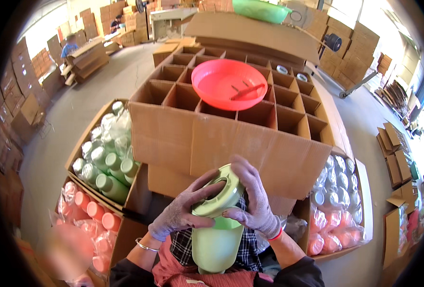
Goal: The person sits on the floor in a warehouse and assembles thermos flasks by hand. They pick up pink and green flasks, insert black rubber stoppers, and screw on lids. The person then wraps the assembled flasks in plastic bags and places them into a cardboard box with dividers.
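Observation:
A pale green round lid (215,206) with a raised ring handle is tilted between my two gloved hands. My left hand (178,210) is closed around its left side, with fingers over the ring. My right hand (256,203) grips the right side, fingertips at the upper rim. Just below the lid, a pale green plastic canister (215,248) stands in my lap, its mouth partly uncovered. The lid's underside is hidden. Directly ahead, a large divided carton (226,146) bears a red-pink basin (212,76) with a few thin dark sticks in it.
At left, a carton of green bottles (109,189) stands beyond coral-capped containers (94,210). Clear-wrapped grey and coral containers (334,217) fill a box at right. A green basin (262,10) rests behind the divided carton. Another person (69,46) is far left, near stacked cartons.

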`<act>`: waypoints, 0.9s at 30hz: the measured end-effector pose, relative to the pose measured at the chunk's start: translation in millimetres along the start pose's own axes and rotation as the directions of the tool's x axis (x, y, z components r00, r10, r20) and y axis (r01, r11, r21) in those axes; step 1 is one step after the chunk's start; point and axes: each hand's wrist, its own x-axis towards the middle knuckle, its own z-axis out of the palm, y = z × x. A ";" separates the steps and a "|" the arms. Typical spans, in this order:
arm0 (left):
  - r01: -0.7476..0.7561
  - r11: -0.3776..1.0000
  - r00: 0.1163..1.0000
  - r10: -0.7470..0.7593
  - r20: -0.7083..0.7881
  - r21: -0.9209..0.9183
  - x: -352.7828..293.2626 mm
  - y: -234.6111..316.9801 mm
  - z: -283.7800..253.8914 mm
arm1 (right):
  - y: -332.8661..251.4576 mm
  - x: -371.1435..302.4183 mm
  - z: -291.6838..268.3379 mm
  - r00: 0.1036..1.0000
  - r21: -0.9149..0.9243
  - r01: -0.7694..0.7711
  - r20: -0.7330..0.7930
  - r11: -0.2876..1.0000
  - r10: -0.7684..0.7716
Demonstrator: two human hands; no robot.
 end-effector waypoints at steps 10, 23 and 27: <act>-0.329 0.831 0.896 0.425 -0.130 0.448 28.7 7.9 21.4 | 6.1 8.8 2.9 0.962 0.375 -0.258 0.015 0.890 0.273; -0.045 0.884 0.768 -0.267 0.583 0.465 -9.8 18.1 -22.2 | 18.5 89.1 -218.6 0.884 -0.892 -0.386 -0.431 -0.236 0.182; 0.539 0.842 0.842 -0.539 -0.002 0.014 -33.6 13.7 -84.5 | -9.4 81.3 -150.5 1.000 -0.921 -0.019 -0.018 0.390 0.006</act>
